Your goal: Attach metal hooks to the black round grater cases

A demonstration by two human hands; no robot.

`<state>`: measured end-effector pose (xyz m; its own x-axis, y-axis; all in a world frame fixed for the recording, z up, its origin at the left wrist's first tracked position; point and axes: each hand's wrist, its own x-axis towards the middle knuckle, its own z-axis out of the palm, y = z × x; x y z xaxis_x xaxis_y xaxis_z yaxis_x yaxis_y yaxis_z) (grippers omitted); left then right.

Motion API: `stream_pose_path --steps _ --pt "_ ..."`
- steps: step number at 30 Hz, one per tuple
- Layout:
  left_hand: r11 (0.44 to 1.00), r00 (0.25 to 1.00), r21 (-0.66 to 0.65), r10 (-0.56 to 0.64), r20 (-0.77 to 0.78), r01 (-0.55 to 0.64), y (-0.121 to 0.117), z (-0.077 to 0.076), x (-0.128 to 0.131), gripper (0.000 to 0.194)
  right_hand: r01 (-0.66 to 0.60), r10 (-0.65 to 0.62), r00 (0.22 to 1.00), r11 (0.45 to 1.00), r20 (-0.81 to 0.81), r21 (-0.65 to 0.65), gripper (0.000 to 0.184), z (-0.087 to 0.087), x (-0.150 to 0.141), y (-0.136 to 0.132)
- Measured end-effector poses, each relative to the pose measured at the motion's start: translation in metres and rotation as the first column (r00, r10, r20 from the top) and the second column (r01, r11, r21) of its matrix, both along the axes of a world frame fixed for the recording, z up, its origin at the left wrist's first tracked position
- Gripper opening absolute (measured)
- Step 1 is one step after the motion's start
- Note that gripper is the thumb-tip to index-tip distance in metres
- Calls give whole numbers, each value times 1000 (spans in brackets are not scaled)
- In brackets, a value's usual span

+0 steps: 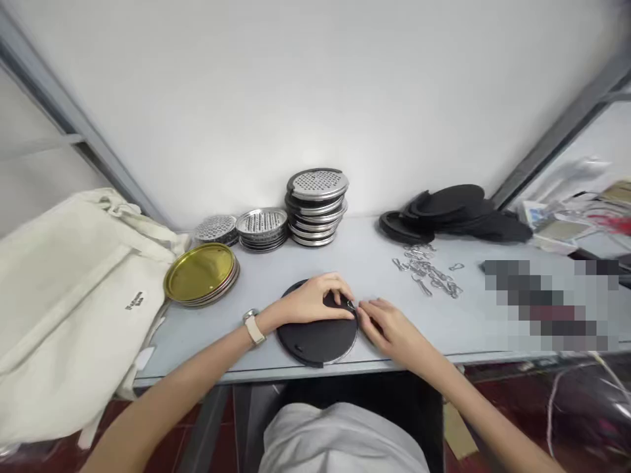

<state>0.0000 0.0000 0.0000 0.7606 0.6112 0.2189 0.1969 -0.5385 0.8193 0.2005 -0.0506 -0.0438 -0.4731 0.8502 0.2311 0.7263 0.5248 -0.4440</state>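
Observation:
A round black disc (318, 341), possibly a rubber or plastic cover, lies flat on the grey table (217, 348) near its front edge. My left hand (313, 299) grips the disc's upper rim, with a pale-strapped wristwatch (253, 327) on that wrist. My right hand (384, 326) comes in from the right, its fingertips pinching a small metal ring (351, 305) at the disc's edge. The ring is mostly hidden by my fingers. A loose pile of metal clips (426, 270) lies to the right of my right hand, out of its reach of touch.
Stacked round steel graters (315, 207) stand at the back, with smaller stacks (261, 228) beside them. Gold-coloured lids (200, 274) lie to the left. Black discs (448, 213) are heaped at back right. A cream canvas bag (73, 295) sits at left. A blurred patch covers the table's right end.

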Motion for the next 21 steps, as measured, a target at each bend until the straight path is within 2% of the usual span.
stream_pose_path --steps 5,21 --pt "1000 1000 3 -3 -3 3 0 -2 1 29 1 -1 1000 1000 5 9 26 2 4 -7" --pt "1000 1000 -23 3 -13 -3 -1 -2 1 27 14 -14 1000 999 15 31 27 4 3 -7"
